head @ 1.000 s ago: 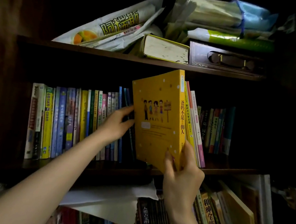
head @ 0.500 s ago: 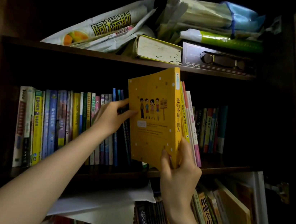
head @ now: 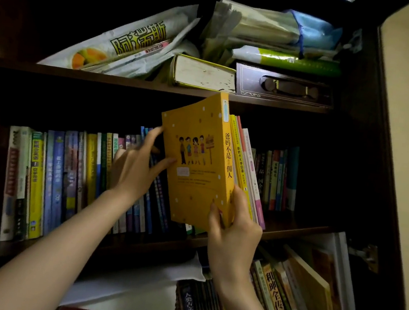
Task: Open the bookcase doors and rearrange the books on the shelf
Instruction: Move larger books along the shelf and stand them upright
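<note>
Books [head: 243, 175]: four, in right hand [head: 233, 232].

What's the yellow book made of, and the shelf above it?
The yellow book looks like a paperback: its matte cover bends at the top corner, so probably thin card over paper. The shelf above seems to be dark brown wood or wood-look board with a slight sheen; which one can't be told.

Behind the yellow book [head: 197, 159], hidden: the left hand's [head: 135, 169] upper fingertips and the lower ends of the thin books [head: 246, 171] held with it. Cut off at the bottom edge: both forearms and the lowest row of books [head: 270, 301]. Too dark and small to read: most spines on the middle shelf [head: 292, 231].
</note>
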Tool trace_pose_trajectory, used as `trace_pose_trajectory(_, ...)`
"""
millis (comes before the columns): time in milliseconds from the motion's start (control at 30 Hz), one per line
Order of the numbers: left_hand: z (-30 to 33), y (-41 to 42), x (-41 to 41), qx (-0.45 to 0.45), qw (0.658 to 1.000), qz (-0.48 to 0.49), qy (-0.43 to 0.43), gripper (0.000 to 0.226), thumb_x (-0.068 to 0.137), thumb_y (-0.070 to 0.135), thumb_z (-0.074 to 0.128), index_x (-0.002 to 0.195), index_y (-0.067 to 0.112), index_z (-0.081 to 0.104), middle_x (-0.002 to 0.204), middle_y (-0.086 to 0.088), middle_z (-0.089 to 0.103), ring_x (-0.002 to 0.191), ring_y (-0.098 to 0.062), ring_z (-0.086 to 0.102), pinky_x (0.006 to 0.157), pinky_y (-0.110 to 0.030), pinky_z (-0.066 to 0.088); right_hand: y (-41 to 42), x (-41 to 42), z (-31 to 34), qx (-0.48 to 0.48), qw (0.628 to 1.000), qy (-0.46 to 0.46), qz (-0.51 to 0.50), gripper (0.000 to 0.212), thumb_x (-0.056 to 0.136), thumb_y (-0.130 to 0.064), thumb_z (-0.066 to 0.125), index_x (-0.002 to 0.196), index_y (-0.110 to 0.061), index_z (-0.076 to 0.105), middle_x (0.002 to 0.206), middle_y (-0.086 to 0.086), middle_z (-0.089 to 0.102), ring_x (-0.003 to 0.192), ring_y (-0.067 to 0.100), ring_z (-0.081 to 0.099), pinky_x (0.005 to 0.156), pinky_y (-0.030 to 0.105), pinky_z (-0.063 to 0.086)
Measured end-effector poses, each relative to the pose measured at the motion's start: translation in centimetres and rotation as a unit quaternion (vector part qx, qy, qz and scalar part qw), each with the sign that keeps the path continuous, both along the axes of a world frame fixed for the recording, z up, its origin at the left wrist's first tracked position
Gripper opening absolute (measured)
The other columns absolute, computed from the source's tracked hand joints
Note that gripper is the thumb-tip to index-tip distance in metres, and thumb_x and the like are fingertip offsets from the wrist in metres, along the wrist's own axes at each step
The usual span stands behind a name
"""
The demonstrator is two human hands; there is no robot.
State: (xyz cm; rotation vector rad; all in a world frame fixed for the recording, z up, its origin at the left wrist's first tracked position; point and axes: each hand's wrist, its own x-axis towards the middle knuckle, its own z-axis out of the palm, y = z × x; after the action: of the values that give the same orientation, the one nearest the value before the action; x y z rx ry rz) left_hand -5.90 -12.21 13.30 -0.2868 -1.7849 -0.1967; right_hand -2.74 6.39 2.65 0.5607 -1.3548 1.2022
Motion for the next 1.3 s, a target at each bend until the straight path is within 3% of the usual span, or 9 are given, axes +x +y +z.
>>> trace_pose_trajectory(200, -0.5, -0.4, 0.3, -0.065, 0.997, 0.051, 0.002, 0.073, 0.085, 0.057, 0.040, 0.148, 0.022, 0.028, 0.101, -0.016, 0.067, 0.086, -0.034, 0.063, 0.070, -0.040, 0.043, -0.2, 0.4, 0.1, 0.004, 1.000, 0.006, -0.002, 0.043, 0.087, -0.009, 0.066, 0.128, -0.016, 0.055, 0.090, -0.021, 0.057, 0.082, -0.007, 0.056, 0.068, 0.000, 0.045)
trace_pose_trajectory(367, -0.5, -0.3, 1.2, -0.076, 0.992, 0.094, -0.037, 0.085, 0.078, 0.069, 0.033, 0.150, 0.026, 0.015, 0.114, -0.013, 0.062, 0.101, -0.032, 0.057, 0.078, -0.039, 0.037, -0.2, 0.5, 0.0, 0.003, 1.000, 0.003, -0.007, 0.044, 0.086, -0.006, 0.067, 0.127, -0.015, 0.056, 0.088, -0.019, 0.057, 0.076, -0.013, 0.056, 0.066, -0.002, 0.043)
trace_pose_trajectory(500, -0.5, -0.1, 1.3, -0.073, 0.990, 0.111, -0.046, 0.087, 0.078, 0.070, 0.033, 0.150, 0.030, 0.006, 0.122, -0.011, 0.059, 0.109, -0.031, 0.053, 0.086, -0.041, 0.035, -0.3, 0.5, -0.1, 0.008, 1.000, 0.005, -0.025, 0.043, 0.084, -0.004, 0.069, 0.125, -0.011, 0.058, 0.082, -0.017, 0.056, 0.077, -0.005, 0.054, 0.060, -0.002, 0.041)
trace_pose_trajectory(667, -0.2, 0.6, 0.9, -0.073, 0.986, 0.146, -0.028, 0.083, 0.085, 0.064, 0.040, 0.151, 0.030, 0.002, 0.113, -0.010, 0.061, 0.101, -0.029, 0.053, 0.076, -0.035, 0.027, -0.8, 0.3, 0.2, 0.008, 0.999, 0.027, -0.037, 0.044, 0.083, -0.005, 0.068, 0.125, -0.009, 0.057, 0.086, -0.008, 0.066, 0.077, -0.010, 0.048, 0.066, -0.008, 0.033)
trace_pose_trajectory(800, 0.3, 0.2, 0.4, -0.072, 0.983, 0.166, -0.036, 0.081, 0.089, 0.058, 0.042, 0.152, 0.027, 0.003, 0.117, -0.012, 0.060, 0.105, -0.032, 0.053, 0.078, -0.038, 0.031, -1.5, 0.3, 0.9, 0.023, 0.998, 0.041, -0.038, 0.049, 0.084, -0.013, 0.062, 0.130, -0.019, 0.048, 0.092, -0.002, 0.072, 0.070, -0.001, 0.059, 0.062, 0.009, 0.048)
trace_pose_trajectory(967, -0.8, -1.0, 0.1, -0.090, 0.978, 0.174, -0.065, 0.077, 0.087, 0.046, 0.057, 0.150, 0.019, 0.021, 0.125, -0.014, 0.057, 0.114, -0.036, 0.052, 0.097, -0.051, 0.036, -2.7, -0.3, 0.6, 0.055, 0.996, 0.044, -0.047, 0.056, 0.083, -0.012, 0.063, 0.134, -0.022, 0.042, 0.105, 0.002, 0.072, 0.081, 0.013, 0.070, 0.068, 0.026, 0.059)
trace_pose_trajectory(1067, -1.6, -0.9, 0.8, -0.102, 0.974, 0.173, -0.105, 0.091, 0.078, 0.054, 0.065, 0.150, 0.022, 0.019, 0.147, -0.008, 0.039, 0.130, -0.034, 0.040, 0.107, -0.053, 0.028, -3.4, -0.7, 0.3, 0.088, 0.995, 0.024, -0.044, 0.063, 0.082, -0.004, 0.069, 0.136, -0.021, 0.041, 0.103, 0.002, 0.071, 0.081, 0.015, 0.070, 0.067, 0.031, 0.060)
trace_pose_trajectory(1200, -2.5, -1.2, 0.9, -0.072, 0.985, 0.079, -0.137, 0.102, 0.071, 0.067, 0.062, 0.150, 0.030, 0.009, 0.157, 0.010, 0.008, 0.141, -0.025, 0.023, 0.112, -0.043, 0.021, -4.1, -1.3, 0.5, 0.105, 0.993, -0.062, 0.002, 0.062, 0.088, -0.005, 0.062, 0.143, -0.021, 0.039, 0.111, 0.002, 0.068, 0.095, 0.016, 0.066, 0.084, 0.034, 0.056)
trace_pose_trajectory(1300, -2.7, -1.8, 0.9, 0.002, 0.982, -0.116, -0.147, 0.096, 0.070, 0.077, 0.054, 0.148, 0.035, 0.018, 0.153, 0.013, 0.018, 0.142, -0.015, 0.021, 0.116, -0.048, 0.017, -4.7, -1.6, 0.0, 0.132, 0.985, -0.111, 0.022, 0.064, 0.088, -0.005, 0.061, 0.144, -0.025, 0.037, 0.107, -0.002, 0.067, 0.090, 0.005, 0.057, 0.087, 0.020, 0.046)
